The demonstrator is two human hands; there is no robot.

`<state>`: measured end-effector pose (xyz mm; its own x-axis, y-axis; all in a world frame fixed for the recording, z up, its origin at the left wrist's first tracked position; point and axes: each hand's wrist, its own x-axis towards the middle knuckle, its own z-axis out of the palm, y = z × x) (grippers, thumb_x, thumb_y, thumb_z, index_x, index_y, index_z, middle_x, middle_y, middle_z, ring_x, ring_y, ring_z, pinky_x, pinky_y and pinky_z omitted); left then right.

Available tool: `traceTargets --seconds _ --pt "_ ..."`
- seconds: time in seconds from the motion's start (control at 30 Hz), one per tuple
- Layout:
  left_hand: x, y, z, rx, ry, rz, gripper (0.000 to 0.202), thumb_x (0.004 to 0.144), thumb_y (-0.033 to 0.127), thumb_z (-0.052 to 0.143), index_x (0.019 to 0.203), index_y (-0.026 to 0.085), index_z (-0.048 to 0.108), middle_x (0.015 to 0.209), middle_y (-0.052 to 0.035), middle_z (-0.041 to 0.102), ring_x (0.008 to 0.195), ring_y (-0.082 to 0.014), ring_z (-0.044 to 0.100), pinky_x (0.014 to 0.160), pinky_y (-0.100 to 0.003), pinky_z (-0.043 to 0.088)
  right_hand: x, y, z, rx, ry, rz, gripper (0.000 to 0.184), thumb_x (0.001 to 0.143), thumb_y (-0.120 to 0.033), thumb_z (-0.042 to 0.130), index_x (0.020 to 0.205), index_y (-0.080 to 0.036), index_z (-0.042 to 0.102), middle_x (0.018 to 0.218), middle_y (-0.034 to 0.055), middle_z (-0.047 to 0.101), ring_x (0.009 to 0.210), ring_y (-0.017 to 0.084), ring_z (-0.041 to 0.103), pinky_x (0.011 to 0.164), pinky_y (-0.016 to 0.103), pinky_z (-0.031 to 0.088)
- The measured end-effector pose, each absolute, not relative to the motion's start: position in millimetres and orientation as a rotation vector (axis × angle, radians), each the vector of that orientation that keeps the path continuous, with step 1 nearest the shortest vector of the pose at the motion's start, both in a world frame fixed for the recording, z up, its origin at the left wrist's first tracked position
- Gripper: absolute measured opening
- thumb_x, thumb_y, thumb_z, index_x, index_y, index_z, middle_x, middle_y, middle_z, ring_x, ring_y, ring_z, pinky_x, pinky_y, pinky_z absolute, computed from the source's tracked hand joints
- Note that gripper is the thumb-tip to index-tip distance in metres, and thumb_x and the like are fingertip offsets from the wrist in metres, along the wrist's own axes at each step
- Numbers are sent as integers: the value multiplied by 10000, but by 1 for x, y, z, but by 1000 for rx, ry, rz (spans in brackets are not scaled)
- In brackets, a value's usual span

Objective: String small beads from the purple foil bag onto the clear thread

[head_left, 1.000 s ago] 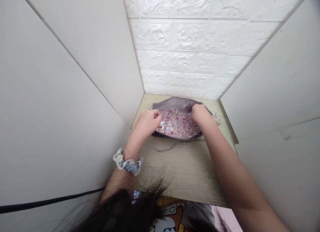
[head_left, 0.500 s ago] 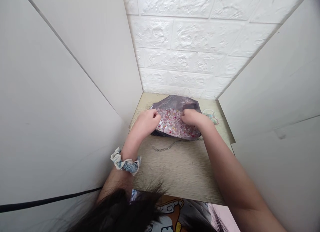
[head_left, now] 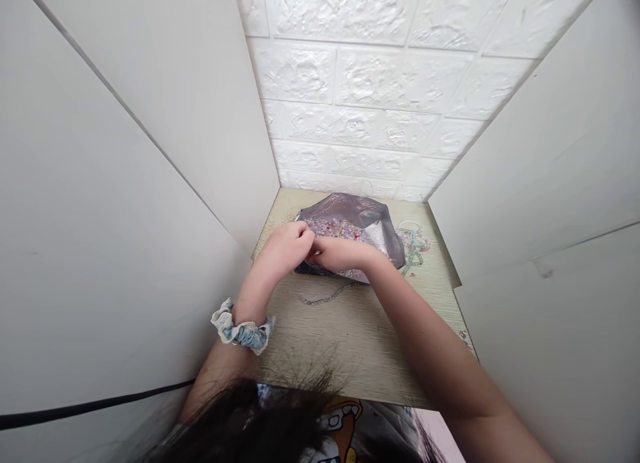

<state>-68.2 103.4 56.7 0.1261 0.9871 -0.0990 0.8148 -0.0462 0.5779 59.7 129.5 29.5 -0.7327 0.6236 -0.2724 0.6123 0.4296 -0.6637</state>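
Your left hand (head_left: pixel 286 248) and right hand (head_left: pixel 343 252) meet over the left part of the open bag (head_left: pixel 357 210), which lies on the counter (head_left: pixel 350 343) near the brick wall (head_left: pixel 345 126). The fingers curl inward and mask one another; whether they pinch anything cannot be told. Several strands (head_left: pixel 415 242) to the bag's right appear already strung, and a single length (head_left: pixel 320 299) lies in front; many beads (head_left: pixel 343 228) are left loose inside. Your hands hide some beads, hair (head_left: pixel 235 416) covers the near edge, and bits (head_left: pixel 463 336) at far right are too small to identify.
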Motion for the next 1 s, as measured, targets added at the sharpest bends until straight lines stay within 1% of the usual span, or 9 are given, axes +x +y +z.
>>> traceTargets --seconds 0.13,0.23,0.33,0.43,0.57,0.63,0.73,0.87,1.0 --pt "-68 103 57 1923 1707 447 194 682 237 300 530 180 406 574 -9 527 597 -141 447 539 -252 295 53 127 23 -1239 -2648 1131 259 750 -111 382 879 -194 591 949 5 626 828 121 536 673 183 393" --pt "-70 103 58 1928 1730 427 202 690 249 306 542 178 424 589 -6 539 603 -143 453 538 -252 295 68 136 28 -1355 -2676 1080 272 738 -117 386 885 -201 599 877 0 638 755 117 552 640 192 393" --pt "-74 104 58 1909 1736 418 213 692 261 317 548 177 449 602 -2 550 607 -143 462 536 -250 299 91 147 35 -1648 -2667 961 247 720 -123 388 809 -157 616 771 36 635 657 134 549 579 224 380" --pt "-77 105 57 1851 1707 441 217 690 261 320 551 176 464 605 4 560 589 -138 469 525 -245 302 102 151 40 -1882 -2577 786 234 738 -137 395 815 -149 615 791 62 628 669 141 552 600 236 382" --pt "-78 108 54 1774 1718 513 244 697 258 306 531 175 464 578 3 563 543 -132 461 520 -245 309 85 145 35 -1588 -2593 550 306 755 -83 365 934 -179 593 957 69 598 851 143 543 733 233 384" --pt "-78 110 52 1743 1732 541 260 699 265 304 513 173 461 558 -4 556 525 -132 455 518 -247 313 71 140 30 -1469 -2647 407 346 742 -45 347 967 -170 578 1006 87 570 908 157 526 765 250 381" --pt "-79 112 49 1716 1717 560 266 698 274 309 507 172 465 537 -6 544 504 -132 449 507 -245 314 60 134 26 -1458 -2781 355 339 713 -24 377 954 -150 580 1010 106 558 919 180 527 768 274 387" --pt "-79 112 48 1728 1717 554 263 694 273 315 506 174 470 525 -5 533 497 -134 444 499 -246 308 65 132 31 -1652 -2820 405 285 691 -12 411 872 -121 603 939 120 597 878 195 554 727 269 403" --pt "-78 112 50 1744 1732 545 265 691 267 315 493 175 465 518 -6 529 499 -137 449 497 -247 304 73 135 33 -1684 -2761 414 357 678 22 393 910 -148 604 927 103 613 893 189 561 732 257 402"
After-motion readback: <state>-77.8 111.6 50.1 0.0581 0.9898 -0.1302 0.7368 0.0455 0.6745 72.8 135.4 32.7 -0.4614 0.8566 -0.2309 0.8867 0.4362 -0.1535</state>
